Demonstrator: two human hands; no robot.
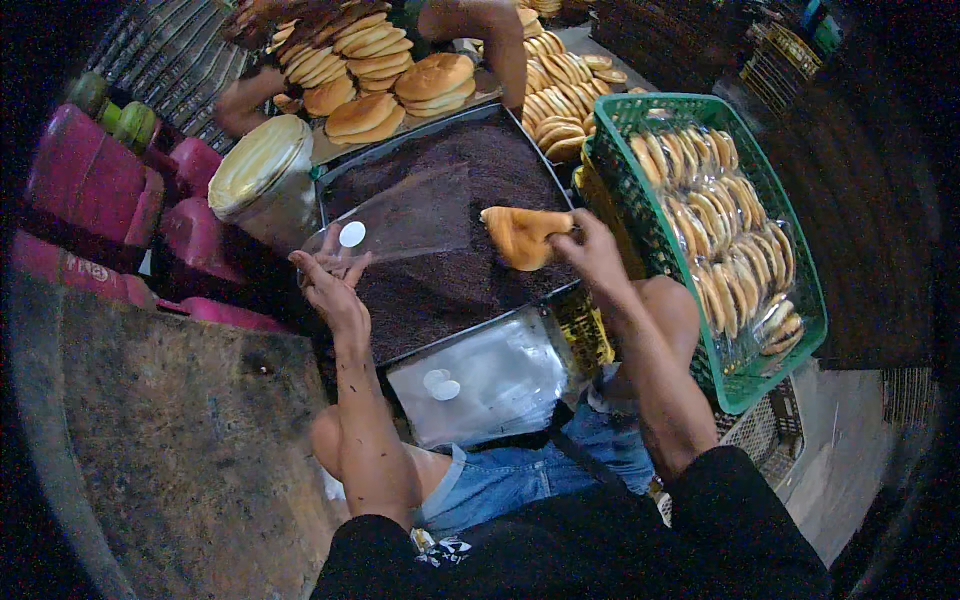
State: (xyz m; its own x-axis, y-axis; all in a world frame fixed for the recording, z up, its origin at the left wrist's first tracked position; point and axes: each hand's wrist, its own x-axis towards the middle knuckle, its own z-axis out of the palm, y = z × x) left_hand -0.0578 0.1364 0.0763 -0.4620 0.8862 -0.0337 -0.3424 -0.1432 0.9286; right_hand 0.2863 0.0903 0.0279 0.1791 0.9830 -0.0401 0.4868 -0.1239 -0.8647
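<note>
My left hand grips the edge of a clear plastic bag bearing a round white sticker. The bag stretches rightward above a tray full of dark brown granules, which look like chocolate sprinkles. In my right hand is a golden-brown bun, pinched at its right end and tilted over the tray. It is slightly blurred, and a gap separates it from the bag. A stack of clear bags, also with white round stickers, lies between the tray and my lap.
Right of the tray stands a green crate of bagged buns. Piled buns fill the far side, where another person's arms reach in. At left are a whitish bucket, magenta containers and a wooden board.
</note>
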